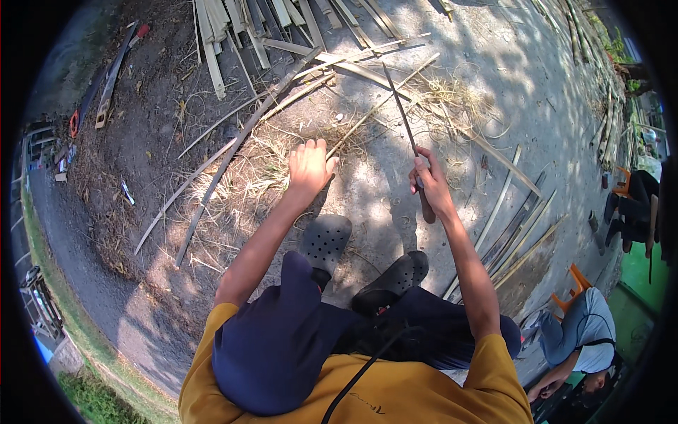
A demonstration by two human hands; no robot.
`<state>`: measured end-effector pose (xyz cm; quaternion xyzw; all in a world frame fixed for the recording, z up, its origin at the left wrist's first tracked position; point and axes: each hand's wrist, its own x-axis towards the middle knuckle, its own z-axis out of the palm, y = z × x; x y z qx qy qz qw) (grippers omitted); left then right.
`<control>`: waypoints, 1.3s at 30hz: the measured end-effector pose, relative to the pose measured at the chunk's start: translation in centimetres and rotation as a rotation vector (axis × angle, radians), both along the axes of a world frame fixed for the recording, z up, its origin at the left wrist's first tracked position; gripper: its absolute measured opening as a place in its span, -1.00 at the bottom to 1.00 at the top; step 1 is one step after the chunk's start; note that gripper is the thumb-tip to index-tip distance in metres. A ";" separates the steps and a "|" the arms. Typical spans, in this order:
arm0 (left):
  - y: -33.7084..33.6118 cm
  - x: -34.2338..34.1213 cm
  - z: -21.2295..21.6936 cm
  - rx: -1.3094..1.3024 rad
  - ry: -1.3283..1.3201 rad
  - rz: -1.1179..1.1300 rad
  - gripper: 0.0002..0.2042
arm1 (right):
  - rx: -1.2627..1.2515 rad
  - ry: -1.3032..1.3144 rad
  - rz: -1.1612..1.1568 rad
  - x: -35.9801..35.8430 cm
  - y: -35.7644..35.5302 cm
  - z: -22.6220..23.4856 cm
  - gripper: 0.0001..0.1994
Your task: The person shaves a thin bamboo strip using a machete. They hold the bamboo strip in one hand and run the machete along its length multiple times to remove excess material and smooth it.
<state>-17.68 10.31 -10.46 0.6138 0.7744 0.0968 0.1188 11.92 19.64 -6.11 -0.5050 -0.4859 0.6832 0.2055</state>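
The right hand [429, 180] was closed around the wooden handle of a long knife [408, 138], whose thin dark blade ran up and away toward twelve o'clock, its tip over the crossed bamboo strips. The handle's butt stuck out below the fist toward six o'clock. At nine o'clock of that hand, well apart from it, the left hand [308, 168] reached down to the ground with its fingers spread and loosely open, gripping nothing that could be made out; its fingertips lay at the near end of a thin bamboo strip [381, 99] that slanted off toward one o'clock, passing under the knife blade. Whether the fingers actually touched the strip could not be told. Pale dry shavings [247, 177] littered the concrete ground [522, 78] at nine o'clock of the left hand, crossed by two long curved splits [233, 152]. A heap of flat bamboo slats [240, 28] lay at twelve o'clock, and more strips [519, 237] at three o'clock of the right hand. Two dark perforated clogs [326, 240] sat at six o'clock, below the hands. Another person [586, 332] in a grey shirt crouched at four o'clock.
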 end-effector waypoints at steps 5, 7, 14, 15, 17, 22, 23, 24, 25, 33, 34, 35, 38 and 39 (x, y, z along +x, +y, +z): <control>0.9 -0.3 -2.1 -0.106 -0.130 0.006 -0.70 | -0.096 0.041 -0.018 0.2 -1.0 -0.8 -0.49; 0.8 -0.3 -2.5 -0.123 -0.178 0.008 -0.73 | -0.112 0.042 -0.021 0.4 -1.4 -1.0 -0.48; 0.5 -0.7 -3.5 -0.030 -0.208 0.027 -0.83 | -0.016 -0.097 0.033 -0.2 -2.0 -1.0 -0.46; 0.3 -1.1 -3.8 -0.013 -0.205 -0.008 -0.83 | 0.045 -0.183 0.084 -0.6 -2.2 -0.8 -0.46; -0.4 -0.8 -3.7 0.061 -0.194 -0.005 -0.83 | 0.051 -0.220 0.118 -1.4 -2.4 -0.2 -0.46; 0.3 1.6 -1.2 -0.011 -0.467 0.054 -0.85 | 0.192 -0.319 0.177 -0.8 -2.7 0.2 -0.43; -0.1 1.3 -1.2 -0.076 -0.564 0.106 -0.87 | 0.190 -0.311 0.179 -1.5 -2.9 0.4 -0.43; -0.2 0.9 -1.6 -0.108 -0.591 0.129 -0.85 | 0.223 -0.313 0.210 -2.1 -3.0 0.6 -0.43; -0.5 0.5 -1.9 -0.110 -0.586 0.131 -0.85 | 0.257 -0.315 0.240 -2.7 -3.1 0.9 -0.43; -1.0 1.0 0.8 -0.209 -0.819 0.220 -0.84 | 0.370 -0.339 0.256 -2.4 -3.8 0.7 -0.48; -1.6 0.9 -0.2 -0.109 -0.813 0.166 -0.83 | 0.406 -0.345 0.259 -2.6 -3.9 0.7 -0.50; -1.9 0.9 -0.3 -0.110 -0.807 0.171 -0.83 | 0.440 -0.348 0.264 -2.9 -4.1 0.8 -0.51; -2.1 1.0 -0.6 -0.107 -0.985 0.135 -0.69 | 0.450 -0.406 0.342 -3.5 -3.9 0.7 -0.49; -2.1 1.4 -0.4 -0.112 -0.990 0.130 -0.69 | 0.446 -0.412 0.338 -3.4 -4.0 0.7 -0.49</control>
